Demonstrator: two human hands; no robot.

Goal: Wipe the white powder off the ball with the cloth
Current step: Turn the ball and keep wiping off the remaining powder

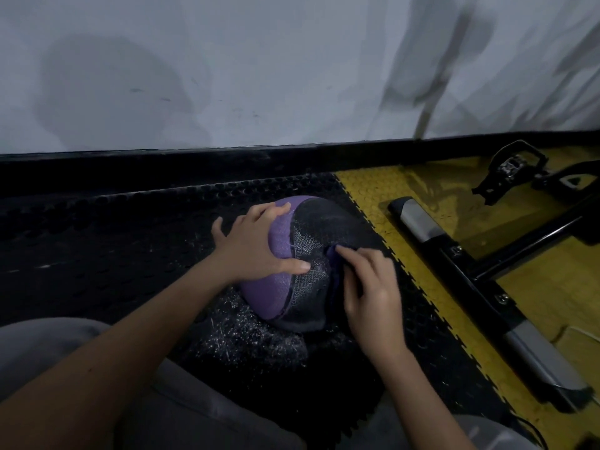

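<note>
Purple ball [276,297] on powdery mat [97,241] — left fingers [292,266] splayed, right fingers [352,256] gripping cloth [334,274] — near metal frame [418,222].

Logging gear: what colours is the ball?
The ball has purple and black textured panels; head view.

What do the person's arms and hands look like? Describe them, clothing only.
The left hand and right hand are bare: no gloves, rings or watch visible. The left forearm and right forearm are uncovered to the frame edge; no sleeve shows.
</note>
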